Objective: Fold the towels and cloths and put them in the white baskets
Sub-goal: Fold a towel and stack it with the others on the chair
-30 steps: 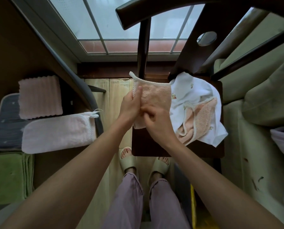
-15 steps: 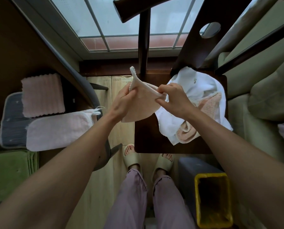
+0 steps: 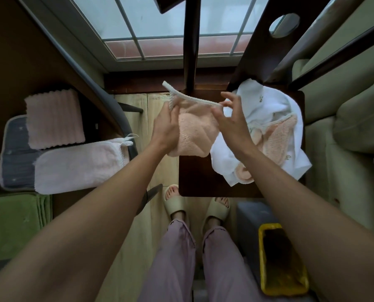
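peach cloth (image 3: 193, 136), over chair seat (image 3: 200, 182) edge: white-trimmed hem now stretched out between pinching left hand (image 3: 165, 129) and right hand (image 3: 230, 125), apparently reopened for refolding, not yet basketed.

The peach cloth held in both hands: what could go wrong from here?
1. The peach cloth hangs in the air; the right hand only pinches its white edge, so that corner may slip and the fold open.
2. The left hand holds it beside the chair seat, partly over the floor, so if dropped it could land there.
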Action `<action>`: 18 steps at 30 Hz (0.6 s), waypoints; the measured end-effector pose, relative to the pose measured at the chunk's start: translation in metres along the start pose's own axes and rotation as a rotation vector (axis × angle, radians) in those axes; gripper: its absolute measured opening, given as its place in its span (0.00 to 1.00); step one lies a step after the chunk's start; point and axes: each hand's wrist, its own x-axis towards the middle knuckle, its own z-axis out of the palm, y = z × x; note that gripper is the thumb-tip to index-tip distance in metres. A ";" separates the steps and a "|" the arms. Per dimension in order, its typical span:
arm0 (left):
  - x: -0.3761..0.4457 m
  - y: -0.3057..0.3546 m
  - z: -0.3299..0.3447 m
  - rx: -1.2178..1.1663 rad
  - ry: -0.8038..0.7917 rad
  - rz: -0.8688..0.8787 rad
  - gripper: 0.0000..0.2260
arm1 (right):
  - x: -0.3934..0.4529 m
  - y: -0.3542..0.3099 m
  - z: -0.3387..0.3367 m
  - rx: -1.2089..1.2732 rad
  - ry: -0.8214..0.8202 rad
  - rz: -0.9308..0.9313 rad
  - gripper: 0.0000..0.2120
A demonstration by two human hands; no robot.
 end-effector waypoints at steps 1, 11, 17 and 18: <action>-0.002 0.001 0.000 -0.072 -0.024 -0.033 0.13 | -0.005 0.004 0.003 0.133 -0.012 0.100 0.21; 0.004 -0.042 0.011 -0.043 0.094 -0.122 0.12 | 0.002 0.043 0.036 -0.064 -0.025 0.197 0.10; 0.036 -0.084 0.024 0.160 0.235 -0.162 0.16 | 0.050 0.090 0.028 -1.129 -0.080 -0.405 0.20; 0.037 -0.087 0.026 0.179 0.240 -0.164 0.16 | 0.051 0.099 0.020 -1.228 -0.122 -0.424 0.21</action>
